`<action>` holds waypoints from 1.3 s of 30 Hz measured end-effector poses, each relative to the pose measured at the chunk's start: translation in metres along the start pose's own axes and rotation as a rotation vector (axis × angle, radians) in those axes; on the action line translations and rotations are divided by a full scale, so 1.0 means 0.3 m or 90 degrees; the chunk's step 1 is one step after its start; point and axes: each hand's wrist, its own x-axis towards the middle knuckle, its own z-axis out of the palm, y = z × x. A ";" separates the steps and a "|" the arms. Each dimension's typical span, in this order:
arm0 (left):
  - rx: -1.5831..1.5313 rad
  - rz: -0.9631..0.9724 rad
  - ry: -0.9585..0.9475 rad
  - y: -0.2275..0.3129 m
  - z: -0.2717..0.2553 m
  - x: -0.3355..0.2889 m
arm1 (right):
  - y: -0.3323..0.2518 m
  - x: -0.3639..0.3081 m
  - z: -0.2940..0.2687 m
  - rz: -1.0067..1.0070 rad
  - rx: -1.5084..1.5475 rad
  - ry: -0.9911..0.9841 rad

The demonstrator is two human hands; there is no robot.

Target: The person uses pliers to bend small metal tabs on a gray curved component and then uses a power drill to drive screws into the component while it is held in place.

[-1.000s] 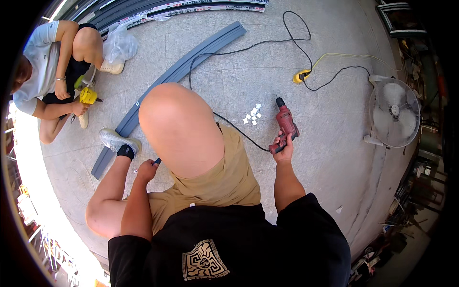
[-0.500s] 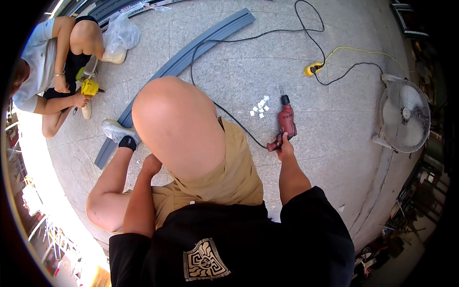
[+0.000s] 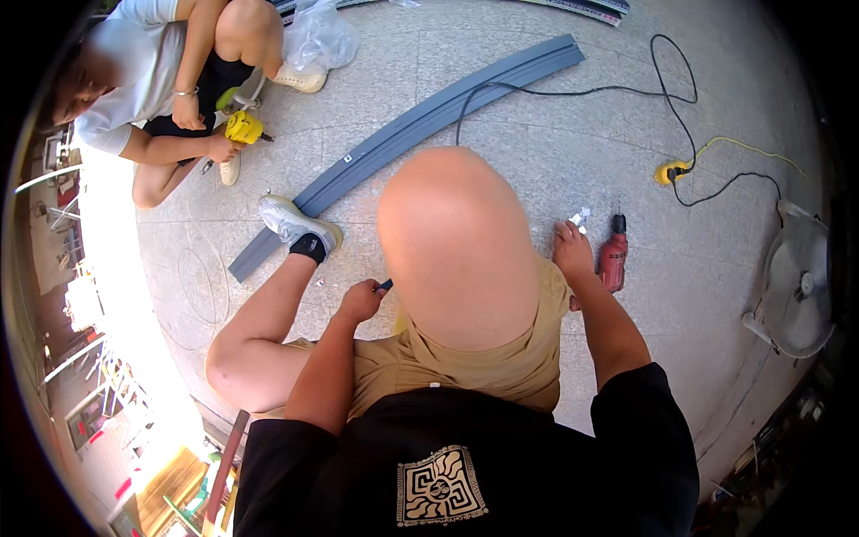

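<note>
My left hand is closed by my raised knee, around a narrow dark object whose end sticks out toward the knee; its kind is hidden. On the other side of the knee, my right hand reaches to a small pile of white blocks on the floor. Its fingers are bent together, with a white block at the fingertips. Just right of that hand lies a red power drill, its bit pointing away from me and its grip partly behind my wrist. My left shoe stands by a long grey grooved strip.
At the far left a crouching person holds a yellow power drill. A black cable crosses the strip and loops to a yellow socket. A fan lies at the right. A clear plastic bag sits at the back.
My right hand has let go of the red drill and moved left to the white blocks. A dark object now shows in my left hand. The whole view has shifted.
</note>
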 end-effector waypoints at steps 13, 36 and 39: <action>0.003 -0.135 0.023 0.292 -0.240 -0.079 | 0.007 0.170 0.000 0.179 0.233 0.162; -0.823 0.184 0.250 0.326 -0.969 -0.812 | -1.468 0.270 -1.368 -0.408 0.547 0.203; -0.808 0.162 0.190 0.338 -1.032 -0.843 | -1.468 0.335 -1.290 -0.388 0.773 0.112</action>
